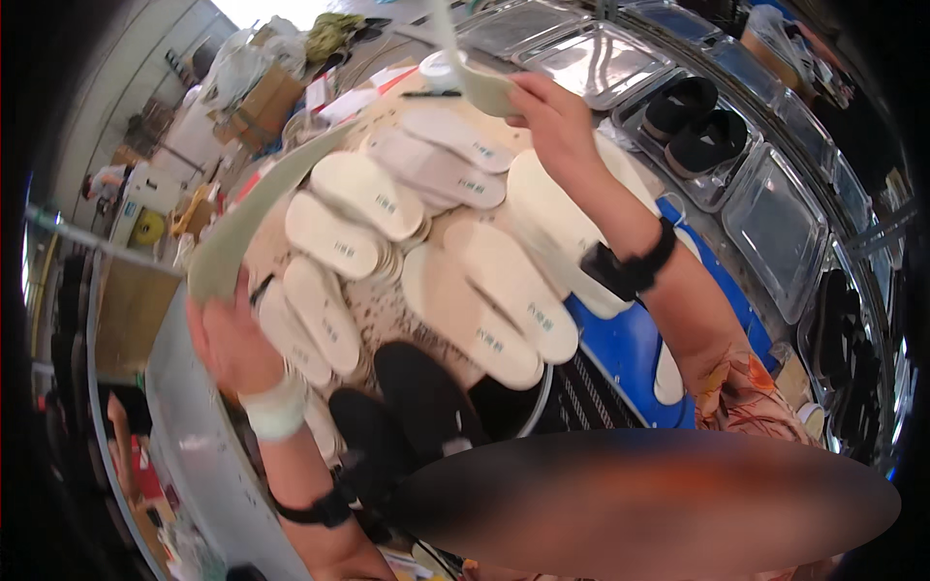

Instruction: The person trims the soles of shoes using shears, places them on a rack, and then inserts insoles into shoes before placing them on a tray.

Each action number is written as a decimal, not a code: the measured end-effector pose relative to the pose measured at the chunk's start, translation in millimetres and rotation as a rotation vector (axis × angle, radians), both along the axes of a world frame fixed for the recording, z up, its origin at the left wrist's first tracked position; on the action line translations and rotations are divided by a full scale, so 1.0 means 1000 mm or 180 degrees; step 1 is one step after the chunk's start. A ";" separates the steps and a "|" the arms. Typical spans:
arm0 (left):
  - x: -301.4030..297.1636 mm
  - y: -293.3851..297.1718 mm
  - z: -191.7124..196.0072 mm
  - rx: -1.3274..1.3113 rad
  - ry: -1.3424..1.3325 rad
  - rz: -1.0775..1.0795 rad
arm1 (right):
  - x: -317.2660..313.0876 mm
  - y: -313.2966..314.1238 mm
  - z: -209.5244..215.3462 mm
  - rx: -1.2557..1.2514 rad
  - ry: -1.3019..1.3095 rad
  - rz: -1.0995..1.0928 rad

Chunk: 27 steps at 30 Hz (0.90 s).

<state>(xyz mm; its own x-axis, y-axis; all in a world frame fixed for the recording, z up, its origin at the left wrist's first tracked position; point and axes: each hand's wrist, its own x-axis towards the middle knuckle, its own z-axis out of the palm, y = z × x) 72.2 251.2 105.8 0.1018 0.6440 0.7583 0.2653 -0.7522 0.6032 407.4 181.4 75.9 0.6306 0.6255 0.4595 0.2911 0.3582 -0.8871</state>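
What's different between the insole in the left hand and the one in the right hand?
The left insole slants up to the right from the left hand; the right insole rises, leaning left, from the right hand.
The left insole lies within the picture; the right insole runs off its top edge.
Both are pale and held near the lower end.

Our speckled tabletop (pixel 381 320)
On it we see cream insoles (pixel 366 197), some stacked, and greyish insoles (pixel 421 169) lying beyond.
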 end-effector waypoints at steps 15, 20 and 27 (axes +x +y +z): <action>-0.129 -0.302 -0.084 -0.1800 0.1157 0.0449 | -0.244 -0.237 -0.028 -0.1879 -0.3432 0.2687; -0.106 -0.243 -0.093 -0.1796 0.2071 0.0926 | -0.265 -0.199 -0.068 -0.2664 -0.2026 0.1271; -0.150 -0.232 -0.070 -0.2062 0.2336 0.0403 | -0.226 -0.204 -0.055 -0.3212 -0.0464 0.1604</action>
<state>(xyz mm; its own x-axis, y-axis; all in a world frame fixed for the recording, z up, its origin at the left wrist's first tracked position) -77.4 19.7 35.5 0.3076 0.9510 0.0315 0.7941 -0.2748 0.5422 181.1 -23.0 20.7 0.1845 0.9186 -0.3494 0.4401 -0.3950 -0.8064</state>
